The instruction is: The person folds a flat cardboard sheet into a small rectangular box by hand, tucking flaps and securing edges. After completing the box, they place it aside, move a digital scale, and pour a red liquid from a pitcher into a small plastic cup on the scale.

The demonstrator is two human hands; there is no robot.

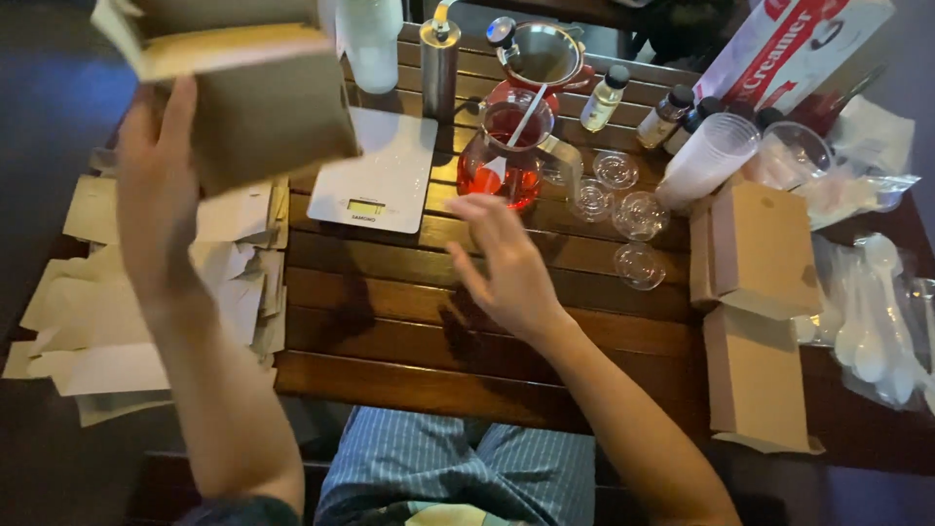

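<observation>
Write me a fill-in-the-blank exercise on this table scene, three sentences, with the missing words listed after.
1. The left hand holds up a brown paper ____.
2. The glass pitcher contains a ____ liquid.
3. The white kitchen scale lies on the wooden table to the ____ of the pitcher as the camera sees it.

Missing words: bag; red; left

Just one view here, a head cam looking steeply down from where the person sits, facing forward across the wooden table (pixel 390 292). It's close in: the striped lap fills the bottom edge and both forearms run up from there. The left hand (pixel 156 185) sits high at the left, nearest the lens, and the right hand (pixel 506 263) lands about mid-frame. The table's far edge cuts off at the top.
</observation>
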